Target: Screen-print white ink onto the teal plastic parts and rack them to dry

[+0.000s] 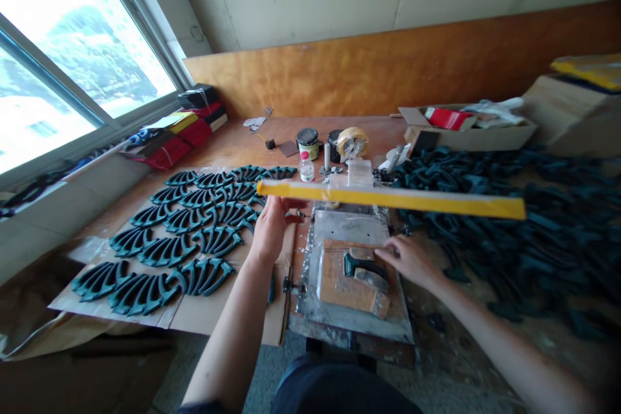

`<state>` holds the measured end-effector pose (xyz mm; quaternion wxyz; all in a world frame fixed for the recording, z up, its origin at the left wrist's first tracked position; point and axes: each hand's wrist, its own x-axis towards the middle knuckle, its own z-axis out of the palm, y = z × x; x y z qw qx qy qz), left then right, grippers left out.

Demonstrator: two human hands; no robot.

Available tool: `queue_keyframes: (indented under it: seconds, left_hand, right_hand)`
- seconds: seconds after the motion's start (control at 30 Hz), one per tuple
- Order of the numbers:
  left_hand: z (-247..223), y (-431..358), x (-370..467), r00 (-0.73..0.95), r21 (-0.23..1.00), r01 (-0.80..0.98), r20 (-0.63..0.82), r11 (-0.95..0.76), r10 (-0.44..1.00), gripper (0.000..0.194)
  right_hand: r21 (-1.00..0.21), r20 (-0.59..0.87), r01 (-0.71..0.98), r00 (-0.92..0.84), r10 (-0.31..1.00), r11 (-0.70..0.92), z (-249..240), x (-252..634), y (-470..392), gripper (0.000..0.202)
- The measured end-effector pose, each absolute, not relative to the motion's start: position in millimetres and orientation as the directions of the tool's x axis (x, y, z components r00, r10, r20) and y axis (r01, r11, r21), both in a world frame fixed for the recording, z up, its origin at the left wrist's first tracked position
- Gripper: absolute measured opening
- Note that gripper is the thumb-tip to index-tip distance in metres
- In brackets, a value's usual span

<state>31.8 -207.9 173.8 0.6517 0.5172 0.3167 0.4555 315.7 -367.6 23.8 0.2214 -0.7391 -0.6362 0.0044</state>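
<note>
- Head view, left side: my left hand [268, 228] is raised above the bench, fingers curled closed around the near end of a long yellow frame bar [388, 197]. The bar runs level from that hand out to the right, hanging clear above the plate beneath it.
- Head view, centre: a metal base plate [349, 226] lies before me, smeared with pale residue. On it rests a wooden jig block [347, 284], and a dark green moulded piece [359, 265] sits in the block's recess.
- My right hand [410, 260] lies low on the jig, fingers extended and loosely spread, their tips touching the green piece. I cannot tell whether it is pinched or only pressed.
- Left of the plate, a cardboard sheet [204, 317] carries rows of green fan-shaped pieces [194, 233], set close together. The sheet's near edge overhangs the bench front.
- Right of the plate, a loose heap of dark green parts [509, 233] crowds almost against the plate's right edge; little free bench on that side.
- Behind the plate stand a small tin [307, 142], a roll of tape [352, 141] and a small white bottle [306, 170], just beyond the bar.
- Far right rear, an open carton [475, 136] sits against the plywood backboard [388, 65].
- The window [72, 58] bounds the bench on the left.
</note>
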Motion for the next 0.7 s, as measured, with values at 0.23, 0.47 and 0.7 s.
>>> queue_keyframes:
  seconds: [0.23,0.47,0.7]
  left_hand:
    - [146,-251,57,0.304,0.922,-0.287,-0.168,0.259,0.938,0.055]
    - [42,-348,51,0.495,0.599,-0.112,-0.658,0.793,0.568,0.046]
    - [-5,-273,-64,-0.069,0.735,0.198,-0.649,0.648,0.758,0.040]
  right_hand:
    - [-0.458,0.122,0.854,0.334,0.935,-0.246,-4,250,-373,0.017]
    - [-0.568,0.308,0.814,0.075,0.949,0.120,30,196,-385,0.015]
    - [-0.052,0.165,0.925,0.381,0.910,-0.377,-9,386,-391,0.032]
